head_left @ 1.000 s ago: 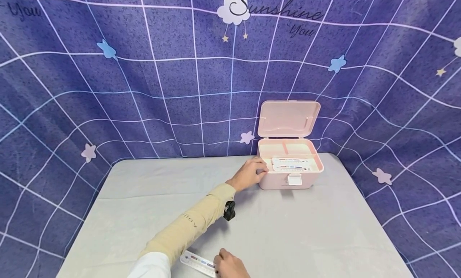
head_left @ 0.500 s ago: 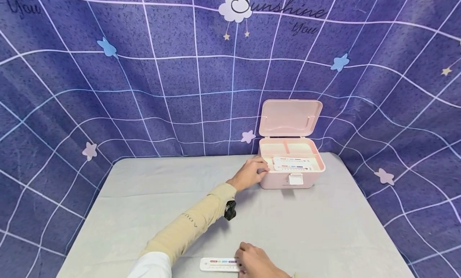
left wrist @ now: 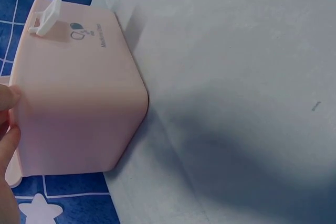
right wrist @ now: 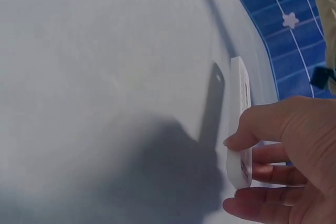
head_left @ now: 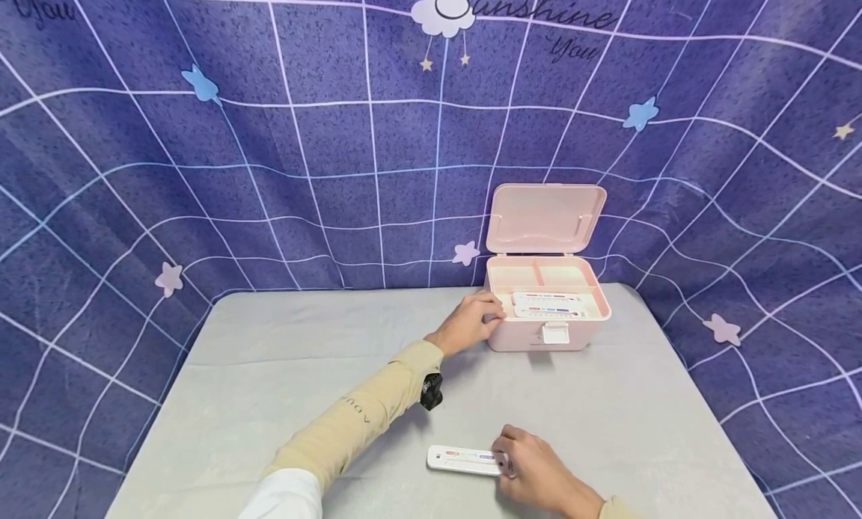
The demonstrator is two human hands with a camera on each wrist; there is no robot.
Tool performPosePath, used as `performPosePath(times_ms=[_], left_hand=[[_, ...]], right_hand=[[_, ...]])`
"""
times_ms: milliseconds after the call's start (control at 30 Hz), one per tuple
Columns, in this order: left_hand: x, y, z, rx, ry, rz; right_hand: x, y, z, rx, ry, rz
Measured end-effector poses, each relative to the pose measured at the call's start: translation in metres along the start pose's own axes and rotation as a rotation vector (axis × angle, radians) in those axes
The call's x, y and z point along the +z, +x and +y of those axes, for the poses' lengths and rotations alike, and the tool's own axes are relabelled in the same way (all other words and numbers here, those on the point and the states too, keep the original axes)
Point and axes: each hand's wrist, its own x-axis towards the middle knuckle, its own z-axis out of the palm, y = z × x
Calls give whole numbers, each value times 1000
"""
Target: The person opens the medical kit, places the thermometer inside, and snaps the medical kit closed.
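Note:
A pink medicine box [head_left: 539,336] stands at the back right with its lid [head_left: 547,218] raised. My left hand [head_left: 470,323] grips the rim at its left front corner. In the left wrist view, fingertips [left wrist: 8,97] show at the box's edge. My right hand [head_left: 535,467] holds a white wall thermometer [head_left: 461,459] by its right end, in front of the box. The right wrist view shows the thumb on one side of this thermometer [right wrist: 240,85] and fingers on the other, with its shadow on the cloth. Two similar thermometers [head_left: 548,311] lie in the box's front compartment.
A grey cloth [head_left: 283,339] covers the table. A purple-blue curtain [head_left: 323,145] with a grid and stars hangs behind and at both sides. Dividers [head_left: 536,272] split the back of the box. My left forearm [head_left: 364,410] stretches across the table's middle.
My right hand has carried the thermometer rightward and away from the table's front edge, turning it roughly level. My left hand stays on the box. The view has shifted slightly.

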Motion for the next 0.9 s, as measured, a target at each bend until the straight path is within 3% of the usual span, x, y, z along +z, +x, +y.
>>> performPosePath(times_ms=[233,700,900], left_hand=[[0,1,-1,18,-10,6],[0,1,1,-5,-2,-13],[0,0,1,-13,-9,-10]], right_hand=[[-13,-7,13,-7,-31,18],[-39,-17,39,-5,-58,45],[-52,-16,48,-61,-43,84]])
